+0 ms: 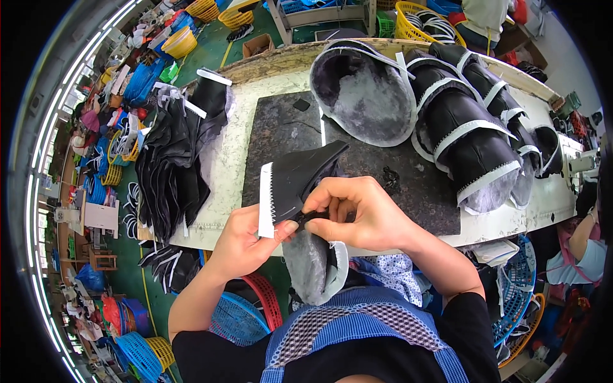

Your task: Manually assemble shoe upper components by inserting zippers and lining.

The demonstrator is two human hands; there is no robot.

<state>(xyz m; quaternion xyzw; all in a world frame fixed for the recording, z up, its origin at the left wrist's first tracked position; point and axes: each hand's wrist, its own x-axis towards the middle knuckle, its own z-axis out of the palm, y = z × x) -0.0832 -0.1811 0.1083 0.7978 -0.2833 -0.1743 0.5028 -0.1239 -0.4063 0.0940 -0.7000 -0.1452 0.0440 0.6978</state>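
Note:
In front of my chest, over the near edge of the table, I hold a black shoe upper [290,182] with grey fleecy lining and white edging. My left hand [246,239] pinches it beside a zigzag-edged white strip [266,201]. Close by, my right hand [363,214] has its thumb and fingers bent together on a dark edge of the same upper. The fleecy part hangs below my fingers toward my apron. What lies exactly between the right fingertips is too small to make out.
A dark work mat [415,191] lies on the pale table [223,153]. At left is a pile of black upper pieces [169,169]; at right, several nested fleece-lined uppers [466,134]. A blue basket [236,319] and a red basket [263,300] stand below the near edge.

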